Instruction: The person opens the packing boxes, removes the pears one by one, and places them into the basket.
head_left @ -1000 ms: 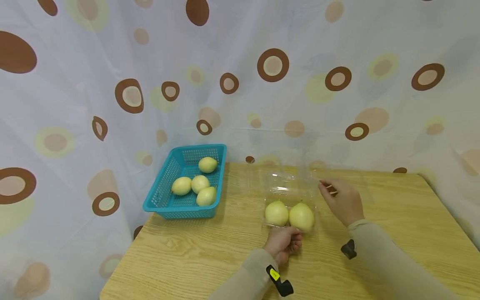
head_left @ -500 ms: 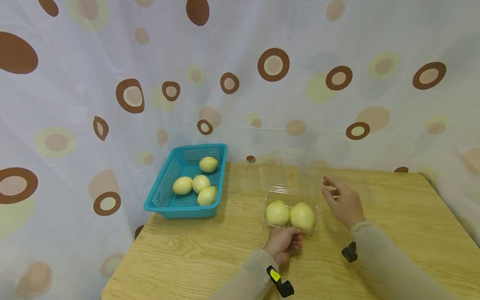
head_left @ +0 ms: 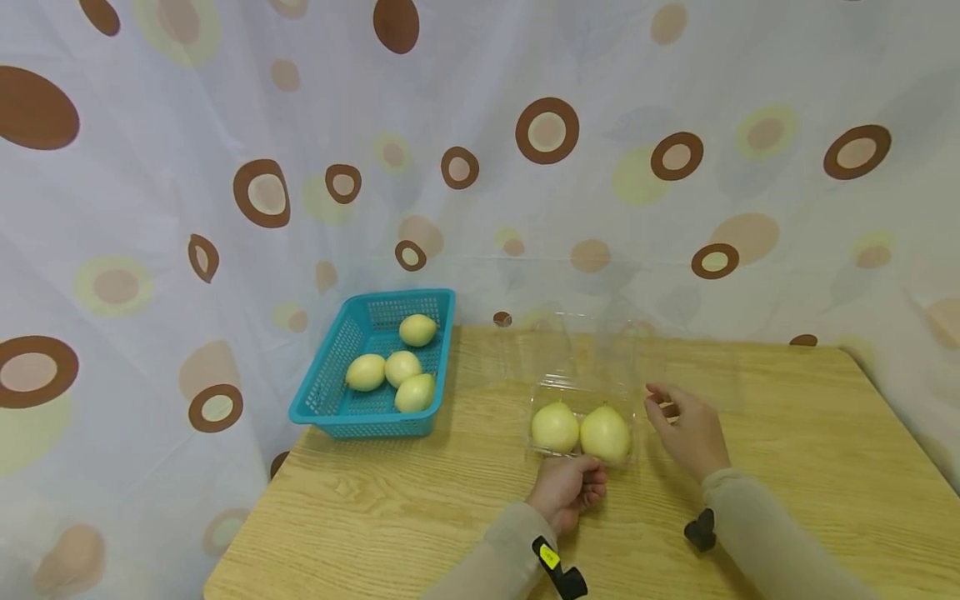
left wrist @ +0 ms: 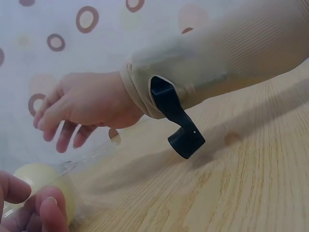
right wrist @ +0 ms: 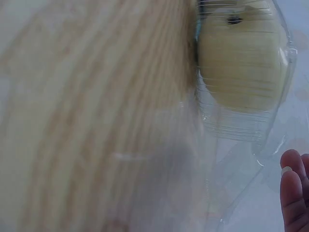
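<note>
Two yellow pears [head_left: 555, 427] sit side by side in a clear plastic clamshell box [right wrist: 236, 129], stems toward the back. Its hinged lid [head_left: 592, 350] stands raised behind them. My left hand [head_left: 566, 492] pinches the front rim of the box between thumb and finger; the fingers [left wrist: 52, 212] show close up in the left wrist view. Just right of the box my right hand [head_left: 688, 429] hovers with loosely bent fingers, holding nothing. In the right wrist view its fingertips [right wrist: 292, 188] are apart from the plastic.
A blue perforated basket [head_left: 295, 412] with several pears [head_left: 365, 372] stands at the back left of the wooden table [head_left: 375, 517]. More clear plastic [head_left: 697, 371], hard to make out, lies behind the right hand. A patterned curtain [head_left: 480, 225] hangs behind the table.
The lid has swung back from a forward tilt to standing raised. My right hand has come away from it and dropped toward me. The left hand keeps its place on the rim.
</note>
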The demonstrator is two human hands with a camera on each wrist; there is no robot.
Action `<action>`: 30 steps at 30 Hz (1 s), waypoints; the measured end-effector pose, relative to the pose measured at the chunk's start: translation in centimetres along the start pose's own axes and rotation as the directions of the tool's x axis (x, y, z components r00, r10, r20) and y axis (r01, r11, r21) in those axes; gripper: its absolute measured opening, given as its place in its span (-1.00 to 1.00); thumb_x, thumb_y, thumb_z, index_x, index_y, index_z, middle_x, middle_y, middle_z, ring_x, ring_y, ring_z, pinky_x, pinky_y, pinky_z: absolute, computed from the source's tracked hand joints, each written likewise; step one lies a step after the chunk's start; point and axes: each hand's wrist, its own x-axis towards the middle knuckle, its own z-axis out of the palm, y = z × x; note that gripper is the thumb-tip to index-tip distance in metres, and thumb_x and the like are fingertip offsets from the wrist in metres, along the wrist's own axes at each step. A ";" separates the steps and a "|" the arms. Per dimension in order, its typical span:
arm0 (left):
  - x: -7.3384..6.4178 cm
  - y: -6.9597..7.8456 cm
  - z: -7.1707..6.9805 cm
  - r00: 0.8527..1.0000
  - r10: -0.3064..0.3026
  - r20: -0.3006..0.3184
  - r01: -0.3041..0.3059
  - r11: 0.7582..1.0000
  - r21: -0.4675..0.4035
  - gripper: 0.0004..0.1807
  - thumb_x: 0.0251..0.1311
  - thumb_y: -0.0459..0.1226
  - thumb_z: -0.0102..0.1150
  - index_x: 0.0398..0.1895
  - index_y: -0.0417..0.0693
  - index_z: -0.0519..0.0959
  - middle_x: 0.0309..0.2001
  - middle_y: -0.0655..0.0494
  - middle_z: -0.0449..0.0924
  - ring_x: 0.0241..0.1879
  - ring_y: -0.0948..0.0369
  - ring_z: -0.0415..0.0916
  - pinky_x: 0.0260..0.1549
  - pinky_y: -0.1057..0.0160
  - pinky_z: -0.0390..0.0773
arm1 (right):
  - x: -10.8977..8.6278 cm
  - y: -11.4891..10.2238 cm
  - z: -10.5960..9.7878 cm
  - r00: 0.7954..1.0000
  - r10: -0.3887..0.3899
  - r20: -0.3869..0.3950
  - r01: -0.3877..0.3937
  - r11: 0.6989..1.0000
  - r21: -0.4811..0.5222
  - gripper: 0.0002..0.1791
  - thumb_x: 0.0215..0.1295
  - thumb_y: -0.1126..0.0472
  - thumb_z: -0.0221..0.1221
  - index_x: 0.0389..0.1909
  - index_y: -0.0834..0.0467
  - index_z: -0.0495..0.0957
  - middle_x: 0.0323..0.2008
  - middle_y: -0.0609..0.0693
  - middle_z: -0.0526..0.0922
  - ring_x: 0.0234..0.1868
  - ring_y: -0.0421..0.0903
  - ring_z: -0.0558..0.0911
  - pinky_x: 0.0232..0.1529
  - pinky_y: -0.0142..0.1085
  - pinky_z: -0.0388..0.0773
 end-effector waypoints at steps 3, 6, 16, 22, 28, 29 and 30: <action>-0.3 0.2 -0.1 1.000 -0.010 0.013 0.010 1.000 0.008 -0.86 0.07 -0.38 0.16 -0.50 -0.34 0.62 -0.64 0.08 0.53 -0.69 0.30 0.44 -0.69 0.45 0.41 | -0.5 0.2 0.2 1.000 0.019 0.015 -0.019 1.000 0.010 -0.67 0.40 0.13 0.12 0.03 0.26 0.58 -0.22 0.08 0.66 -0.32 -0.01 0.65 -0.40 -0.39 0.58; -0.8 0.5 0.0 0.999 -0.025 0.041 0.023 0.999 0.046 -0.86 0.07 -0.37 0.16 -0.54 -0.28 0.62 -0.64 0.08 0.55 -0.70 0.30 0.46 -0.70 0.43 0.44 | -1.0 0.4 0.5 0.998 0.049 0.029 -0.050 0.999 0.021 -0.66 0.40 0.11 0.12 0.01 0.27 0.59 -0.23 0.08 0.67 -0.33 -0.04 0.63 -0.41 -0.40 0.57; -1.8 3.3 0.1 0.973 0.121 0.198 -0.178 0.935 0.306 -0.82 0.18 -0.32 0.18 -0.23 -0.29 0.61 -0.46 -0.03 0.62 -0.55 0.19 0.55 -0.50 0.26 0.59 | -2.1 -0.1 1.0 0.926 0.324 0.194 -0.353 0.925 0.140 -0.54 0.39 -0.09 0.09 -0.04 0.24 0.56 -0.20 0.12 0.63 -0.34 -0.06 0.65 -0.41 -0.35 0.60; -1.5 6.2 -0.2 0.908 0.299 0.292 -0.418 0.676 0.607 -0.73 0.18 -0.21 0.25 -0.08 -0.12 0.59 -0.38 0.21 0.57 -0.38 0.26 0.54 -0.40 0.30 0.57 | -2.3 -0.8 0.9 0.840 0.442 0.314 -0.522 0.816 0.249 -0.42 0.37 -0.13 0.09 0.06 0.32 0.48 -0.21 0.15 0.61 -0.35 -0.07 0.63 -0.38 -0.30 0.62; -1.0 8.0 0.3 0.854 0.330 0.403 -0.504 0.331 0.797 -0.58 0.23 -0.09 0.24 0.12 -0.03 0.53 -0.08 0.21 0.57 -0.17 0.34 0.50 -0.23 0.38 0.52 | -2.4 -1.0 1.1 0.762 0.510 0.399 -0.641 0.681 0.354 -0.40 0.40 -0.09 0.09 0.14 0.37 0.39 -0.29 0.06 0.59 -0.38 -0.15 0.58 -0.37 -0.31 0.61; -0.9 8.2 0.5 0.846 0.329 0.420 -0.510 0.267 0.817 -0.56 0.24 -0.08 0.23 0.15 -0.02 0.51 -0.02 0.19 0.56 -0.12 0.33 0.51 -0.20 0.38 0.52 | -2.4 -1.0 1.2 0.754 0.513 0.410 -0.652 0.666 0.364 -0.40 0.40 -0.08 0.08 0.14 0.38 0.38 -0.31 0.04 0.58 -0.38 -0.16 0.57 -0.37 -0.31 0.60; -0.6 8.3 0.6 0.837 0.328 0.439 -0.515 0.199 0.834 -0.54 0.25 -0.06 0.22 0.17 0.00 0.49 0.03 0.19 0.55 -0.07 0.32 0.51 -0.18 0.37 0.52 | -2.4 -1.0 1.3 0.748 0.516 0.417 -0.659 0.653 0.373 -0.41 0.41 -0.06 0.08 0.14 0.38 0.37 -0.33 0.02 0.58 -0.39 -0.16 0.57 -0.36 -0.31 0.60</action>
